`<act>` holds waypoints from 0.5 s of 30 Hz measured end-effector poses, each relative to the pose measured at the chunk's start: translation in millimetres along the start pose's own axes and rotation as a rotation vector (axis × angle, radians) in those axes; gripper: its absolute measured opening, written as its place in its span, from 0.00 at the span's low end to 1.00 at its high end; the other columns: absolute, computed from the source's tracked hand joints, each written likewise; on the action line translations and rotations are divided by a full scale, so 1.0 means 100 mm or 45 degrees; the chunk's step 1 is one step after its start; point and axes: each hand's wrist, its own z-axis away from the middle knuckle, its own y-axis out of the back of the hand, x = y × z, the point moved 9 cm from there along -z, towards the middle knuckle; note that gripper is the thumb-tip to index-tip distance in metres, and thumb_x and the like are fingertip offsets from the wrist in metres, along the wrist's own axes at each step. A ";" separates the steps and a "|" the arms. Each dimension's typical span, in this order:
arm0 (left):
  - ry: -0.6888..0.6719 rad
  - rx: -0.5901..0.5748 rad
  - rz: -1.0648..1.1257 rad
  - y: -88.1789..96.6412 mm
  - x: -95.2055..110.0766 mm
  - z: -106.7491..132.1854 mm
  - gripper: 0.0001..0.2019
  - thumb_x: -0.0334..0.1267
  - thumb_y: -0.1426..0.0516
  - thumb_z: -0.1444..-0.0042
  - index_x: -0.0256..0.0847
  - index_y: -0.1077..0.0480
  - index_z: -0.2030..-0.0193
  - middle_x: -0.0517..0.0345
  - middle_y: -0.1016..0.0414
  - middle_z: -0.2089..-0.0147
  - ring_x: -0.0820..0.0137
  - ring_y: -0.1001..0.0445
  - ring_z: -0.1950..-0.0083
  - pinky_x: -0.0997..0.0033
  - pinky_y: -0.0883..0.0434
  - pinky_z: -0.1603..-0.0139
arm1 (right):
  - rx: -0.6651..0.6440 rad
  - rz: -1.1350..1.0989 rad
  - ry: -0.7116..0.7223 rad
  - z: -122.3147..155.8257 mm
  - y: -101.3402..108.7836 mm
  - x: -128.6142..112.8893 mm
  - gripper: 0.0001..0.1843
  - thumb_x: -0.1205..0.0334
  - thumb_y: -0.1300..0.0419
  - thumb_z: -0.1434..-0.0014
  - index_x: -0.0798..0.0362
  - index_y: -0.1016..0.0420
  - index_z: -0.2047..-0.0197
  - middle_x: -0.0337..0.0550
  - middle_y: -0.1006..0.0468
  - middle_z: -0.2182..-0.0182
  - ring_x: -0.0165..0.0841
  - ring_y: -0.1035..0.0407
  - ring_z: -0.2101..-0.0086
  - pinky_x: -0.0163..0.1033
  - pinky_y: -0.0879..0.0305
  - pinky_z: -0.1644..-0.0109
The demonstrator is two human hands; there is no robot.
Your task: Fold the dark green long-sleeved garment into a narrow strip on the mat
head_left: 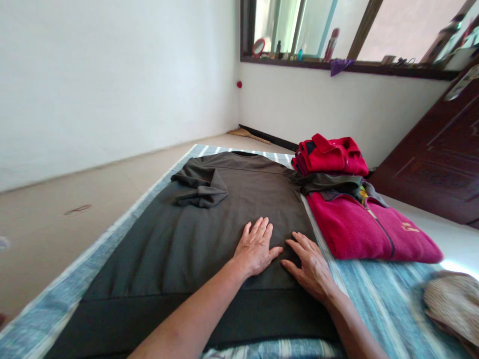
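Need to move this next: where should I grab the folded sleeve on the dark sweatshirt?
Pinch the sleeve at its bunched end, coming from your side, across the sweatshirt. That end lies doubled on top with raised folds to catch, and it points toward your left hand, which is nearer than your right hand.

Body in view = L hand [255, 248], R hand [310, 267], L forearm [190, 319], R forearm [354, 331]. Both forearms bare to bottom of frame, slim, tapering to wrist. No sleeve in shot. Fingers [258, 228] long, thin. Above forearms cut off, clothing can't tell.
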 end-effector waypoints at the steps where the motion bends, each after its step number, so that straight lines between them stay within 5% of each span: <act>1: 0.002 -0.003 0.002 0.00 0.00 0.00 0.34 0.57 0.56 0.37 0.35 0.48 0.32 0.47 0.55 0.28 0.61 0.59 0.28 0.50 0.56 0.31 | -0.001 -0.003 -0.001 0.00 0.00 0.00 0.24 0.53 0.40 0.44 0.54 0.27 0.46 0.52 0.33 0.41 0.45 0.41 0.41 0.52 0.42 0.39; 7: 0.003 -0.041 0.039 0.03 0.01 0.01 0.39 0.63 0.61 0.39 0.33 0.48 0.32 0.46 0.56 0.28 0.60 0.60 0.28 0.49 0.57 0.31 | 0.004 -0.028 -0.010 0.00 0.01 0.02 0.24 0.54 0.40 0.44 0.54 0.27 0.46 0.52 0.33 0.41 0.45 0.42 0.40 0.51 0.42 0.38; 15: -0.004 -0.030 0.004 0.01 0.02 0.00 0.41 0.65 0.55 0.42 0.33 0.49 0.32 0.44 0.57 0.28 0.59 0.60 0.28 0.49 0.57 0.31 | 0.016 -0.076 -0.023 0.00 0.03 0.03 0.23 0.53 0.41 0.44 0.54 0.27 0.47 0.52 0.33 0.41 0.45 0.41 0.41 0.52 0.42 0.39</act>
